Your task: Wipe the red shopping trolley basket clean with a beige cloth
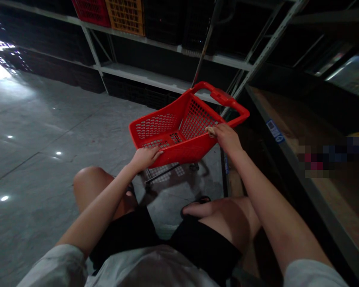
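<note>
A red plastic shopping basket (170,127) on a wheeled frame stands on the grey floor in front of my knees. It holds nothing and its red handle points away from me. My left hand (145,158) grips the near left corner of the basket's rim, fingers curled over the edge. My right hand (224,136) is closed on the rim at the right side, near the handle. I am crouching, both knees bent under my arms.
A metal shelving unit (155,79) runs along the back with red (91,11) and orange (127,16) crates on top. A wooden shelf (290,119) with a metal edge lies close on the right. Grey polished floor (42,135) stretches to the left.
</note>
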Demonstrator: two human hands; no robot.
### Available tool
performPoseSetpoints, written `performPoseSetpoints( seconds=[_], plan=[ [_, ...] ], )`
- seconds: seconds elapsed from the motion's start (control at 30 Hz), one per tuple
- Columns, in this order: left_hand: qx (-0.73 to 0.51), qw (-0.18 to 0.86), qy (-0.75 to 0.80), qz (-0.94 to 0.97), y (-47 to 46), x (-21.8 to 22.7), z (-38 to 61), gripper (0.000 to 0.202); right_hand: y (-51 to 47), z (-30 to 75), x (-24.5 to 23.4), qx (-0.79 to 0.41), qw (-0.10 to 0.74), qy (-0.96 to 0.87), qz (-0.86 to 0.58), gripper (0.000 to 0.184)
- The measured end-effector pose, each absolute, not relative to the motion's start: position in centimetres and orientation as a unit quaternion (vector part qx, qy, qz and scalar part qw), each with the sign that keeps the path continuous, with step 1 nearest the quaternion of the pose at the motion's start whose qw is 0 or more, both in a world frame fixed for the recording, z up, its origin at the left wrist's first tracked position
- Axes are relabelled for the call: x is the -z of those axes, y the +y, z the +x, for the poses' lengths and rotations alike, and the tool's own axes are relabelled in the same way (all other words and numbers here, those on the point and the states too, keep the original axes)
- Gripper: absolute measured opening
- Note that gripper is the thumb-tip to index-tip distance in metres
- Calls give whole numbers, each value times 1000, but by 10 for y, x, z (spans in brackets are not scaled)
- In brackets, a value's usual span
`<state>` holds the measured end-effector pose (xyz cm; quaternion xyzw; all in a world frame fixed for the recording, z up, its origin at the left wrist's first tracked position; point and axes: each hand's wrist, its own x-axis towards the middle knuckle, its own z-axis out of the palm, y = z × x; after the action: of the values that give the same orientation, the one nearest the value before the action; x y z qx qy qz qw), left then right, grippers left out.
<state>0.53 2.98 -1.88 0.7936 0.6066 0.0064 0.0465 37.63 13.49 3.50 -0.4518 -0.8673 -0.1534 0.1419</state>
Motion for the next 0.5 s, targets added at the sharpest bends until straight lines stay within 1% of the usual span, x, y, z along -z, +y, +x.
performPoseSetpoints(
  seconds=[0.13,0.2,0.3,0.4,0.5],
  plan=[
    [20,-10,608,794,39,-4,31,48,104,304,-8,154,96,-884,-432,28],
    [-7,-27,611,791,43,-13,49,44,90,267,4,155,90,-893,-413,29],
    [-53,19,622,781,49,-10,69,47,78,241,12,166,104,-903,-383,32],
    [-70,28,608,790,51,5,72,48,78,264,7,187,113,-903,-370,29],
    [-83,6,585,807,51,19,66,47,83,329,-10,231,99,-896,-367,27]
  ],
)
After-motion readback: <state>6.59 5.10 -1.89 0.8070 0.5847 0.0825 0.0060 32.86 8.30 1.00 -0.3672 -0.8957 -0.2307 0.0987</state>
